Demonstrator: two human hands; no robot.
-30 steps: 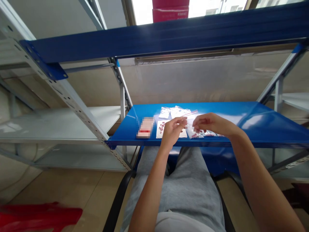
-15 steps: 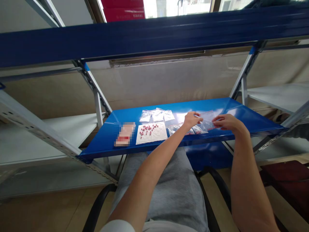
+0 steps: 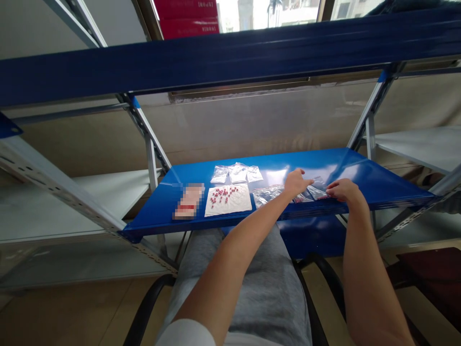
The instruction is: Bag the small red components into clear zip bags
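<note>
Cloth (image 3: 239, 205) lies white and flat on the blue shelf (image 3: 367, 178), near its front edge; used as landmark. Small red beads (image 3: 220, 194) scattered over its rear and left portion.

Right of the cloth: a row of clear bags (image 3: 261, 195) along the front edge, some showing red along their edges. End bag (image 3: 317, 191) farthest right from the cloth, lying flat, between the two hands.

Left hand (image 3: 297, 182): right of the cloth, over the row, just beside the end bag's left side. Thumb and forefinger spread wide apart. Forearm crosses in front of the row, hiding part of it.

Right hand (image 3: 343, 189): well right of the cloth, at the end bag's right corner. Fingers narrow, tips drawn together by the corner; cannot tell whether they pinch the plastic or only touch it.

Behind the cloth: three rear bags (image 3: 236, 173), whitish with glare, side by side. Left of the cloth, just beside it: a packet (image 3: 188, 202), pixelated, pinkish with a red band; details unreadable.

High beyond the cloth: blue beam (image 3: 230, 62), red boxes (image 3: 189, 19) showing above it. Below and nearer than the cloth: grey trousers (image 3: 270, 288), black chair arms (image 3: 149, 302).
</note>
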